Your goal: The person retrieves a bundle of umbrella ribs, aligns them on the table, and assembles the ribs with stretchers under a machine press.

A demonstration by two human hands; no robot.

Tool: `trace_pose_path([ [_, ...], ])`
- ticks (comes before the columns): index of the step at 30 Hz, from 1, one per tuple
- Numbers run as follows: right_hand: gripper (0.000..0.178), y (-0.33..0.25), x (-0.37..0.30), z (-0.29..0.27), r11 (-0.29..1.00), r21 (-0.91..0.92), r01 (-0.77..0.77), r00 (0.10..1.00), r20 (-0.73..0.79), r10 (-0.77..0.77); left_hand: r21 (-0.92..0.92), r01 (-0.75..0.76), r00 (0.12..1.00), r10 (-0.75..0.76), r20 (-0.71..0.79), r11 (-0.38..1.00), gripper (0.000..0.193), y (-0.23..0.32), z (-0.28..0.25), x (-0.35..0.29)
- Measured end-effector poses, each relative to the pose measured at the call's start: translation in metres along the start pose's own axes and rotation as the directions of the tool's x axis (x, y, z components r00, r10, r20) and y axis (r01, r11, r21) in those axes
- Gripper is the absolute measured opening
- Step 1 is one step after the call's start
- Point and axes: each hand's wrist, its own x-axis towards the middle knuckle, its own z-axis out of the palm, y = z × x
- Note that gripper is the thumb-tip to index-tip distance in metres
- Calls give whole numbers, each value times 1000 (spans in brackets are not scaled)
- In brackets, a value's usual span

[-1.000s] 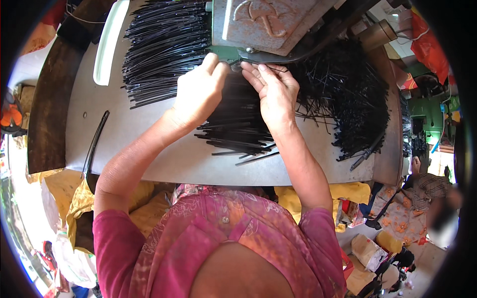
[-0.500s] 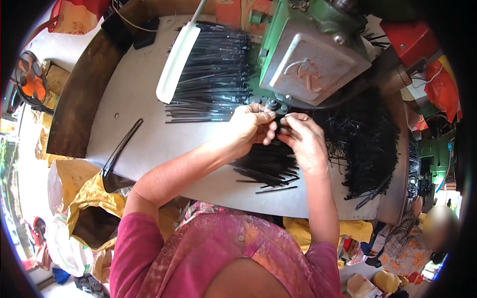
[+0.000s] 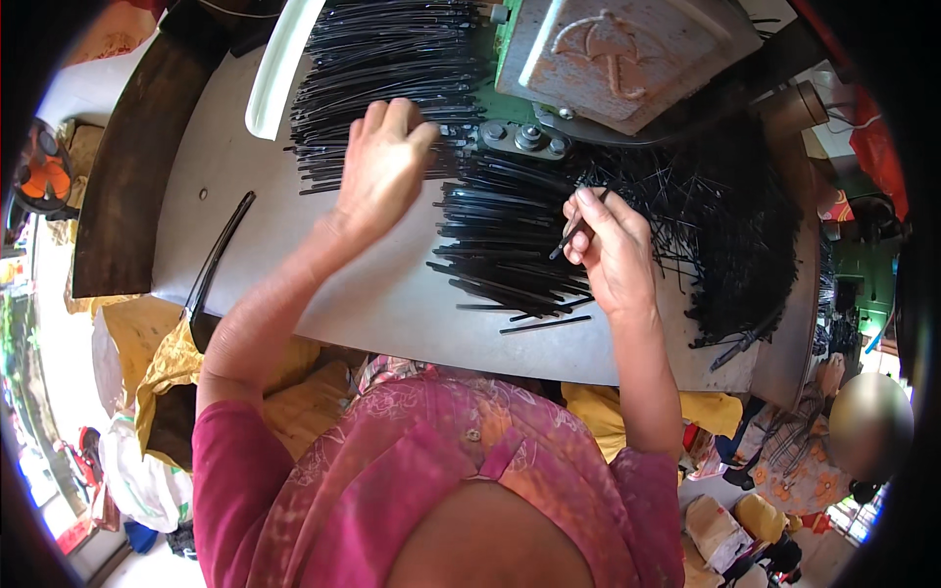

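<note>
My left hand is over the left pile of thin black rods, its fingers curled down toward them; what they hold, if anything, is hidden. My right hand pinches a short black rod between thumb and fingers, its lower end pointing down to the left. That hand is beside a middle stack of black rods lying on the metal tabletop. Between the piles, a bolted metal block sits at the foot of a green machine.
The machine's grey cover bears a raised umbrella. A tangled black heap spreads at right. A white lamp bar rises at left, and a curved metal rim edges the table. A fan, yellow sacks and another person are around.
My hands have come apart from the bolted block. The left has moved left over the rod pile; the right has drawn back slightly with a rod. The view has shifted.
</note>
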Motion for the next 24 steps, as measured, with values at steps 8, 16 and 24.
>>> trace_pose_path([
  [8, 21, -5, 20, 12, 992, -109, -70, 991, 107, 82, -122, -158, 987, 162, 21, 980, 26, 3, -5, 10],
  [16, 22, -7, 37, 17, 993, -108, -58, 984, 164, 75, -326, 73, 997, -61, 48, 943, 18, 31, 5, 20],
  [24, 22, -7, 35, 17, 992, -74, -99, 976, 185, 111, -387, 125, 992, -113, 54, 914, 18, 31, 6, 20],
])
